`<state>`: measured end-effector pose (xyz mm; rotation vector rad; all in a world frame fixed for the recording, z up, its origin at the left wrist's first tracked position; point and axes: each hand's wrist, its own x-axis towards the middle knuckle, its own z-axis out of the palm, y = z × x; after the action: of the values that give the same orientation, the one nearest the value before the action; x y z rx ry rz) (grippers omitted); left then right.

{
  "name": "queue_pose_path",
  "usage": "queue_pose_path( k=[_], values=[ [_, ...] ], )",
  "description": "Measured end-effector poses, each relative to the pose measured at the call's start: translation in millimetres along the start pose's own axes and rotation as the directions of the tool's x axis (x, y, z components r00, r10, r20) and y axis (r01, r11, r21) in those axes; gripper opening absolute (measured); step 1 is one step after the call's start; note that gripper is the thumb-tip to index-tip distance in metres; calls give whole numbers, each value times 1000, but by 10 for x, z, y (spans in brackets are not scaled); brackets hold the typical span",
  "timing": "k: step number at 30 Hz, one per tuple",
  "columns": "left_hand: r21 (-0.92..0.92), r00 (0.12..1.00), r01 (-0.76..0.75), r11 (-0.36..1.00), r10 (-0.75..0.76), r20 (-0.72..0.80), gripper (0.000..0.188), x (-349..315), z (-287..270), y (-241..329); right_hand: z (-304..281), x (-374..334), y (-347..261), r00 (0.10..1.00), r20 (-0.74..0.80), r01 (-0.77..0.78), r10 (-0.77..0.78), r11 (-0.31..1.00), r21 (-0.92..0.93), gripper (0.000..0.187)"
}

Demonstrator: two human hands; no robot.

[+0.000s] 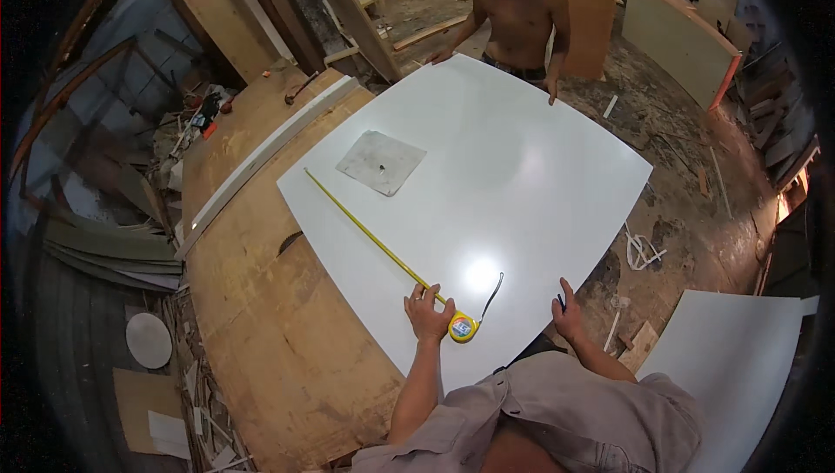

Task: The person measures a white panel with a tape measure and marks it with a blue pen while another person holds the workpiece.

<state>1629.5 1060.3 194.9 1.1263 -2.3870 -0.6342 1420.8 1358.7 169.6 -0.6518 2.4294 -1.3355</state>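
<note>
A large glossy white panel point(487, 169) lies in front of me. My left hand point(429, 314) grips a yellow tape measure point(463, 328) beside its round case, fingers on the blade. The yellow blade point(365, 238) stretches out to the panel's left edge. A dark wrist strap point(492, 299) trails from the case over the white surface. My right hand point(570, 316) is at the panel's right edge, with a dark pen point(561, 303) held in it and the index finger pointing forward. A thin greyish square sheet point(382, 163) with a small dark object on it rests on the panel's far left part.
A shirtless person point(520, 16) stands at the far edge, both hands on the panel. Beneath it is a wooden worktable point(287, 343) bearing a long white strip point(261, 160) and a hammer point(300, 89). Another white sheet point(731, 369) leans at lower right. Scraps point(644, 251) litter the floor.
</note>
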Motion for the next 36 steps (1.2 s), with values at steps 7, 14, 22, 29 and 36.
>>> queue_pose_path(
  k=[7, 14, 22, 29, 36],
  values=[
    [0, 1000, 8, 1000, -8, -8, 52, 14, -8, 7, 21, 21, 43, 1000, -13, 20, -20, 998, -68, 62],
    [15, 1000, -3, 1000, 3, -18, 50, 18, 4, -33, 69, 16, 57, 995, -61, 83, -83, 997, 0, 65],
    [-7, 998, -32, 999, 31, -60, 50, -2, 41, -38, -44, -24, -77, 1000, 17, -4, 5, 997, -75, 66],
    [3, 999, -25, 1000, 25, -32, 49, -43, 43, -51, -28, -21, 86, 1000, 7, -6, 7, 1000, -10, 66],
    [26, 999, -26, 999, 27, -24, 52, -7, 7, -65, -29, -30, -137, 1000, 6, 4, -4, 1000, 0, 63]
  ],
)
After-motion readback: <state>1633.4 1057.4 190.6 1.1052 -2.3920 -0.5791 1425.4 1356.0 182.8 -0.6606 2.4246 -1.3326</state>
